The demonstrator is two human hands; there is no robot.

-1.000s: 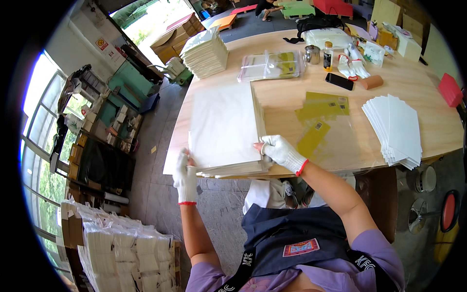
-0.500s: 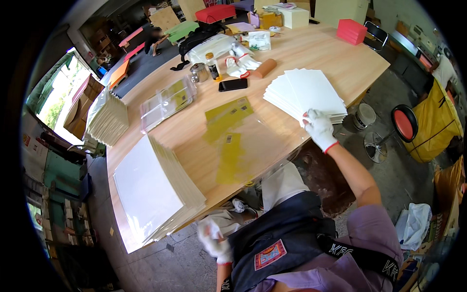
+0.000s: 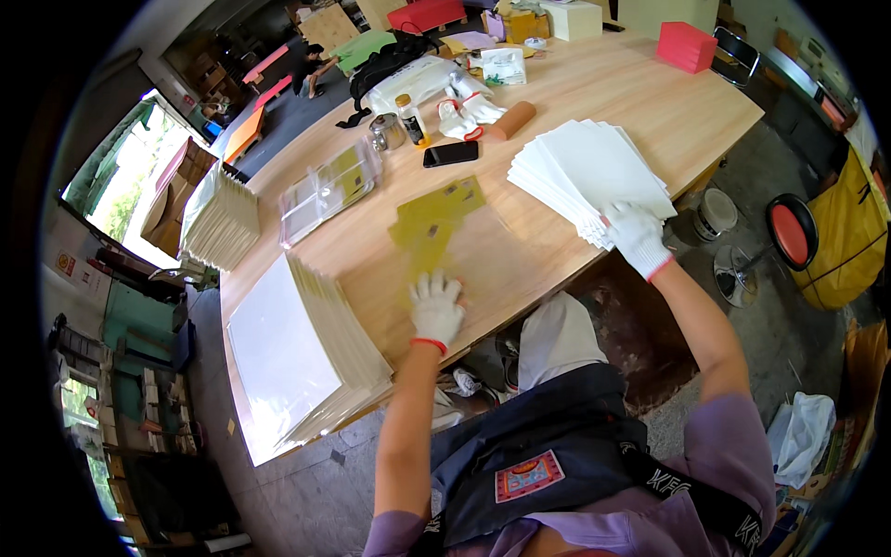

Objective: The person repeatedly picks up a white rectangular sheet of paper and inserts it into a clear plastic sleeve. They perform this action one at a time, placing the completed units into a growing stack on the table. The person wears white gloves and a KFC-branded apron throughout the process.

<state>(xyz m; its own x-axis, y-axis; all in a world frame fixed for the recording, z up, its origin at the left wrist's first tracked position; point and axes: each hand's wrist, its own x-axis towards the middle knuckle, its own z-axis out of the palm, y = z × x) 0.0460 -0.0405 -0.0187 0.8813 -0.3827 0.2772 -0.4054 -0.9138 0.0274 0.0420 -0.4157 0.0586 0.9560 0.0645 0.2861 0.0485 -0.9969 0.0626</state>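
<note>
Since half a second ago my left hand (image 3: pixel 436 308) has come up from below the table edge and now lies on the wooden table (image 3: pixel 650 111); my right hand (image 3: pixel 637 236) has stayed on the fanned white sheets (image 3: pixel 594 172).

Taking the yellow cards (image 3: pixel 434 215) as the landmark: far to their left, the tall stack of white sheets (image 3: pixel 288 353) sits squared at the table's near corner, its edge hanging close to the drop, within easy reach of my left arm. Behind that stack, the clear plastic tray (image 3: pixel 327 190) lies well apart from the cards. My left hand rests just below the cards, gloved fingers spread flat, palm down, gripping nothing; I judge it is steadying a clear film there, though I cannot tell for sure. Just behind the cards lies a black phone (image 3: pixel 450 153). To their right is bare wood, the widest open room for sliding things. Further right, the fan is splayed so each edge shows, and my right hand presses its near corner, fingers curled over the top sheets at the table's rim.
</note>
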